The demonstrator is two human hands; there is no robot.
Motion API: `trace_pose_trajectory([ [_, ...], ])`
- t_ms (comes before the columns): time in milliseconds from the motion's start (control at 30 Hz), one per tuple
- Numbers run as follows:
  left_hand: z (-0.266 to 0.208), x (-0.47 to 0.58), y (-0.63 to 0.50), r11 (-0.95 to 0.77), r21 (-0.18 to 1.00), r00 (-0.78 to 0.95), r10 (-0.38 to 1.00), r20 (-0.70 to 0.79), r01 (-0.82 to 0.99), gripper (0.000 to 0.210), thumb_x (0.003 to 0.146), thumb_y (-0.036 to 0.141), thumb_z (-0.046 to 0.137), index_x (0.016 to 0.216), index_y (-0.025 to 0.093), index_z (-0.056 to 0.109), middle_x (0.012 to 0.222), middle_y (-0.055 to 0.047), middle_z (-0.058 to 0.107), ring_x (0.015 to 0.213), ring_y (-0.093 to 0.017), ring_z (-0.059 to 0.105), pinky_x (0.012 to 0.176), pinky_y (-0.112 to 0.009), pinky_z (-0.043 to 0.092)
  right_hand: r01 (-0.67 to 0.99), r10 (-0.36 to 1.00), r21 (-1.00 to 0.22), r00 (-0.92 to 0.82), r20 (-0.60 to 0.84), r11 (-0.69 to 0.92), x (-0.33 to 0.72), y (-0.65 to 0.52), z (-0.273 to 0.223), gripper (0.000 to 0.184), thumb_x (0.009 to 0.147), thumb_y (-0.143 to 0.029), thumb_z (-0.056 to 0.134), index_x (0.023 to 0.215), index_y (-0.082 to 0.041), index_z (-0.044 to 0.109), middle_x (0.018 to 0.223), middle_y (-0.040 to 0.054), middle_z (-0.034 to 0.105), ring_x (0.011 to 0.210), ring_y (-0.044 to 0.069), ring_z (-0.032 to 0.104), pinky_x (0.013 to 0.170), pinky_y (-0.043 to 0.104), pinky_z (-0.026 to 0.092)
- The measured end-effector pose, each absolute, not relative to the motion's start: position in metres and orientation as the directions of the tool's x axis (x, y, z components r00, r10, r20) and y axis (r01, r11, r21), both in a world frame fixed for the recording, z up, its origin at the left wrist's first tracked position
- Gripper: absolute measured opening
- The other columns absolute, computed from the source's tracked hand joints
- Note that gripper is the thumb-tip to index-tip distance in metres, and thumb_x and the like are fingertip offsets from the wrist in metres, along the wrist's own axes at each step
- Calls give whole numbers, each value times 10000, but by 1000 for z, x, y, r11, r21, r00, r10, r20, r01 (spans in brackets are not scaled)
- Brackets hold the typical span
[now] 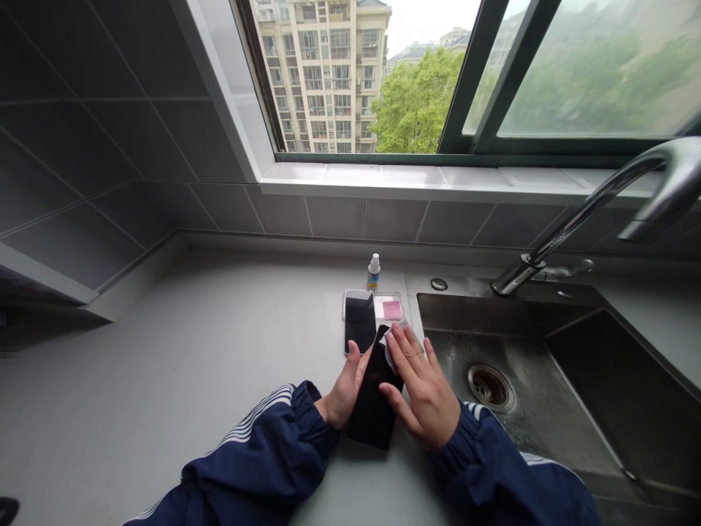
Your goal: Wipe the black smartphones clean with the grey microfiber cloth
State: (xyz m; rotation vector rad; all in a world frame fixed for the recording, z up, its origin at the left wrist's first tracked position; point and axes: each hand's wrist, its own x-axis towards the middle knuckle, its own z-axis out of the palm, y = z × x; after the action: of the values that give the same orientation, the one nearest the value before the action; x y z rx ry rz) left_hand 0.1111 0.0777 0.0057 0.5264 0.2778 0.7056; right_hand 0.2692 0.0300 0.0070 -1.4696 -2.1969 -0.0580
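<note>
A black smartphone (373, 409) is tilted above the counter, gripped along its left edge by my left hand (346, 387). My right hand (421, 387) presses a small light-coloured cloth (386, 351) against the upper right part of its screen; the palm hides most of the cloth. Just beyond lies a second phone (360, 315) with a dark screen and pale frame. Beside that phone is a clear case or box (377, 301) with a pink slip (392, 310) on it. A small white spray bottle (373, 272) with a blue and yellow label stands upright behind them.
To the right is a steel sink (454, 351) with a round drain (491, 386) and a dark board or cover over its right side. A chrome tap (564, 226) arches over the sink. The grey counter (219, 329) stretches left to a tiled wall, below a window.
</note>
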Motion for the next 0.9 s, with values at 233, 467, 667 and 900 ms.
trace_pose_trajectory([
  [233, 10, 110, 82, 750, 430, 763, 619, -188, -502, 811, 907, 698, 241, 1262, 64, 602, 1226, -203, 652, 1254, -299, 545, 1144, -420, 281, 754, 778, -249, -502, 378, 608, 255, 18, 12, 734, 944, -461, 502, 1529, -107, 236, 1562, 146, 287, 1475, 336, 185, 1198, 574, 104],
  [467, 8, 107, 88, 691, 450, 675, 702, -227, -566, 740, 909, 678, 314, 1341, 119, 534, 1121, -174, 693, 1052, -284, 663, 998, -419, 443, 568, 678, -379, -538, 500, 730, 264, 21, 17, 407, 911, -245, 534, 1309, -161, 552, 1374, 86, 578, 1395, 274, 401, 1202, 596, 57],
  [667, 7, 109, 91, 690, 411, 673, 709, -214, -596, 683, 938, 629, 323, 1317, 114, 563, 1133, -160, 686, 1053, -270, 656, 983, -394, 453, 575, 696, -421, -425, 579, 702, 274, 27, 18, 304, 910, -137, 510, 1173, -207, 645, 1247, 59, 675, 1301, 240, 528, 1200, 573, 156],
  [900, 3, 109, 90, 741, 372, 711, 659, -246, -559, 577, 971, 527, 367, 1285, 101, 595, 1130, -131, 704, 1104, -247, 640, 1033, -360, 415, 709, 772, -396, -333, 541, 583, 281, 35, 11, 422, 954, -207, 454, 1371, -177, 512, 1429, 119, 519, 1410, 271, 372, 1158, 568, 258],
])
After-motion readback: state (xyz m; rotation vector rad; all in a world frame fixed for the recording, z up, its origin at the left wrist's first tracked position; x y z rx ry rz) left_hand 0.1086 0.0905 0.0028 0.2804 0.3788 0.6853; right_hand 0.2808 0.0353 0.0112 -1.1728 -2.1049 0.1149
